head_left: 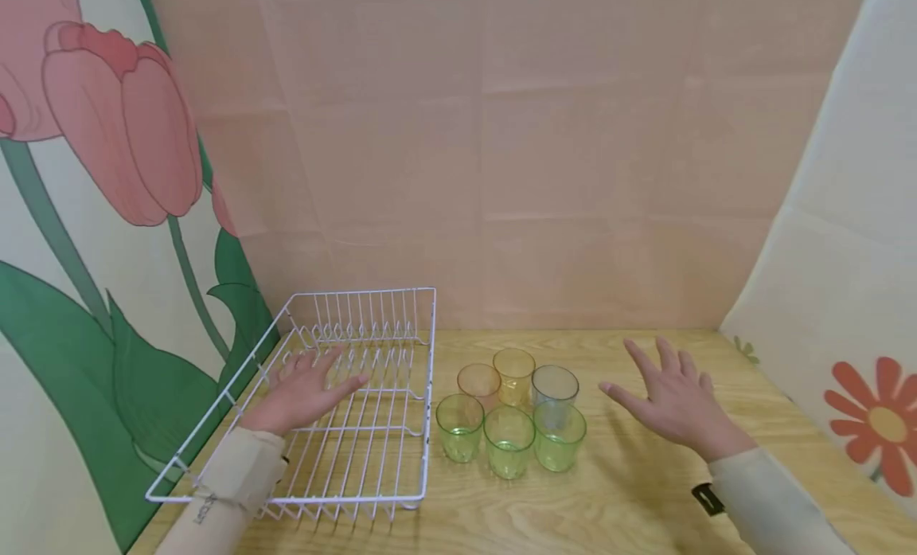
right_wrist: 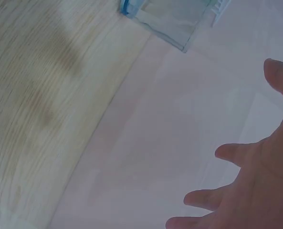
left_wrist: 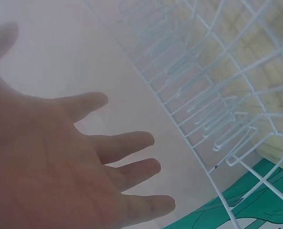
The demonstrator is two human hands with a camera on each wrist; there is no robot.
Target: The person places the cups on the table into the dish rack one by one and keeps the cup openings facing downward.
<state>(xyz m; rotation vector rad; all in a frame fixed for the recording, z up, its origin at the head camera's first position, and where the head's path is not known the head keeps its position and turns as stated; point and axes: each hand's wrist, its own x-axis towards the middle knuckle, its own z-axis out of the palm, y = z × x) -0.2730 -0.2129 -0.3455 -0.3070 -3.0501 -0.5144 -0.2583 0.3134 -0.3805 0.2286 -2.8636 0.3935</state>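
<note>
My left hand (head_left: 304, 394) hovers over the white wire dish rack (head_left: 428, 380), fingers spread and holding nothing. In the left wrist view the same hand (left_wrist: 60, 157) shows its palm, with the rack's wire prongs (left_wrist: 217, 124) beyond the fingertips. My right hand (head_left: 677, 400) is held above the table to the right of the glasses, fingers apart and nothing in them. Between the hands stand three green glasses (head_left: 509, 451) in a front row. Behind them are an orange glass (head_left: 478, 380), a yellow glass (head_left: 514, 372) and a blue-grey glass (head_left: 555, 384), all upright.
The wooden table (head_left: 501, 515) ends at a pink cloth backdrop (head_left: 501, 157). A tulip-printed cloth (head_left: 129, 125) hangs close to the rack's left side, and a flower-printed cloth (head_left: 824, 260) borders the table on the right.
</note>
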